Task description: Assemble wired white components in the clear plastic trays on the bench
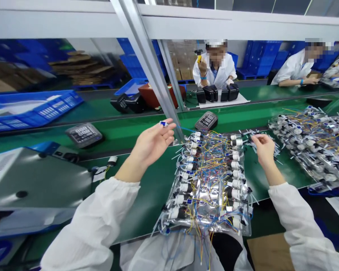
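My left hand (151, 146) is turned palm up, with a small blue-and-white component (164, 123) held at its fingertips. Out to the right, my right hand (264, 148) pinches its thumb and fingers together by a heap of short white tube pieces (275, 150); what is between the fingertips is too small to make out. Between the two hands lies a clear plastic tray (210, 184) of small white-and-black motors in two columns, with yellow, blue and red wires strewn across it. The tray's near edge overhangs the bench.
Stacked trays of similar parts (313, 150) stand at the right. Blood pressure monitors (84, 134) lie along the green conveyor (147, 124). A grey-green machine (42, 180) occupies the left. A metal post (151, 64) rises ahead; co-workers sit beyond, one raising a yellow-handled hammer (199, 56).
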